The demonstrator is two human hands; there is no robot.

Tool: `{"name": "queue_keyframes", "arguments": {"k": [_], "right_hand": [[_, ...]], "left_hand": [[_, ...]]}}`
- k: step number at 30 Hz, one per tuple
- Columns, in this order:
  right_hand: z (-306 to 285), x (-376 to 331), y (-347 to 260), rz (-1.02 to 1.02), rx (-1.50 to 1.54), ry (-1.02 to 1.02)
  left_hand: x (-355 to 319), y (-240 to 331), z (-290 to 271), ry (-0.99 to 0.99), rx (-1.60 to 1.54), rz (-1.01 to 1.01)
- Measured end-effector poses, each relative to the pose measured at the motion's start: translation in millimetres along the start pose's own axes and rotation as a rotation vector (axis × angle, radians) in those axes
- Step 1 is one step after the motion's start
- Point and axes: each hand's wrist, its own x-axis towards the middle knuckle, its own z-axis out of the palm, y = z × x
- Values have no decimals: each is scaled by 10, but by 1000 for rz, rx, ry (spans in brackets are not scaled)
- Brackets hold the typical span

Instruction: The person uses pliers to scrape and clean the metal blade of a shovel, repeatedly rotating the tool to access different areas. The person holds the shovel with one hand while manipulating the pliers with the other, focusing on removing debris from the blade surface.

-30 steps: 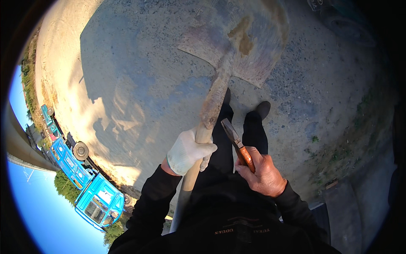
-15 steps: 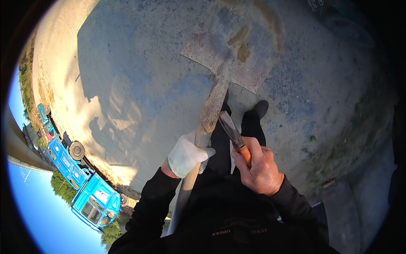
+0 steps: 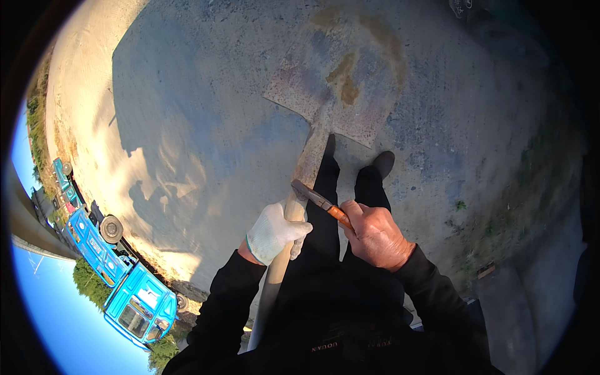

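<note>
My left hand (image 3: 274,233), in a white glove, grips the pale shaft of a shovel (image 3: 340,87) whose rusty, dirt-caked blade rests on the concrete ahead of my feet. My bare right hand (image 3: 375,234) holds a scraper with an orange handle (image 3: 320,201). The scraper's flat metal tip lies against the shovel's neck just above my gloved hand. My dark trouser legs and shoes (image 3: 382,164) stand behind the shaft.
Grey concrete ground (image 3: 206,125) spreads around, sunlit and sandy at the left. A blue truck (image 3: 119,275) stands at the far left edge. Weeds and dirt (image 3: 500,212) line the right side, with a flat slab (image 3: 500,312) at lower right.
The shovel blade has shifted right and farther from me. My right hand has swung the scraper left, so its tip now meets the shovel's neck.
</note>
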Motion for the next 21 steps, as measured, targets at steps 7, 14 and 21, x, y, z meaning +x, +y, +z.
{"name": "queue_keyframes", "arguments": {"k": [7,14,21], "right_hand": [[93,-218,91,190,179,136],[227,-374,256,450,495,147],[255,-327,204,437,502,184]], "left_hand": [[76,-15,-93,-25,17,49],[117,-36,-159,-89,-98,48],[106,15,-276,-306,-336,30]]}}
